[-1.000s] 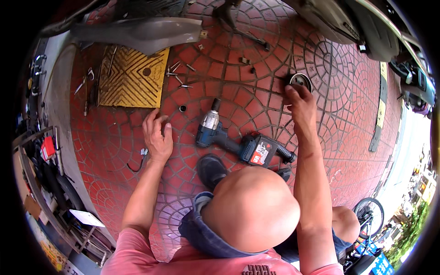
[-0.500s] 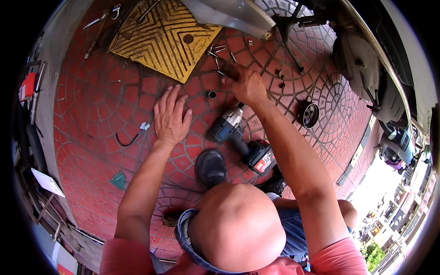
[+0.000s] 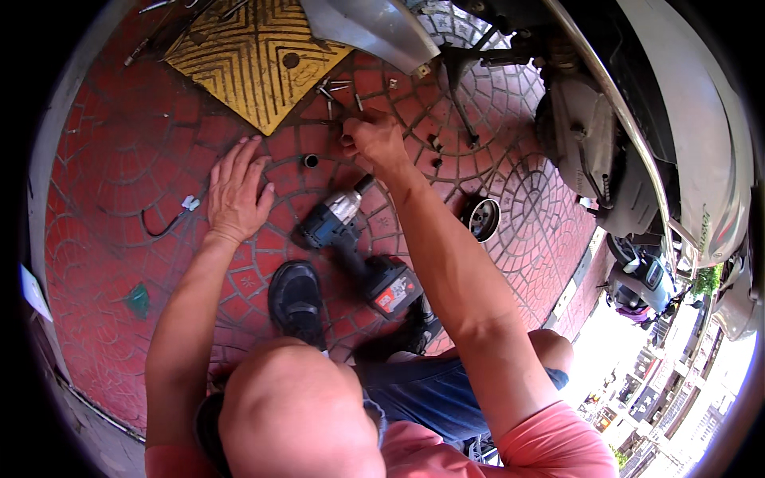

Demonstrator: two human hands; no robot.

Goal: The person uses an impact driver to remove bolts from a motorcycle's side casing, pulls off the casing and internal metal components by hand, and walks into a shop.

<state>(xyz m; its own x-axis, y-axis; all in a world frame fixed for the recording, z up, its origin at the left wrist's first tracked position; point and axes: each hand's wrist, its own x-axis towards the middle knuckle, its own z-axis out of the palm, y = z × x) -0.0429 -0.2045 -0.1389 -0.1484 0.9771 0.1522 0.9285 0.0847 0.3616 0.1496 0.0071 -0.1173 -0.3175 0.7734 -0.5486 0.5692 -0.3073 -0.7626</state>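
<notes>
The bolts [image 3: 340, 82] look like bare metal, so I judge them light, stiff and hard to damage, though thin and perhaps slick if there is oil on them; I'd pinch each by the middle of its shank, between thumb and fingertip. The socket [image 3: 310, 161] seems a denser little piece, best taken around its outer wall, as its smooth round side could roll. My right hand [image 3: 374, 140] is low over the red paving [image 3: 96, 175] with its fingers curled inward; I cannot tell whether they are pressed together or clamped on something small. The bolts lie loose beside the right edge of the yellow mat [image 3: 259, 64], just ahead and mostly left of those fingertips. My left hand [image 3: 237, 195] is spread on the paving, fingers apart, nothing seen in it, its fingertips near the mat's closest corner. The socket sits between my 2 hands, near the nose of the power drill [image 3: 349, 253], and the round metal cup [image 3: 484, 217] lies off to the right, beyond my right forearm.
</notes>
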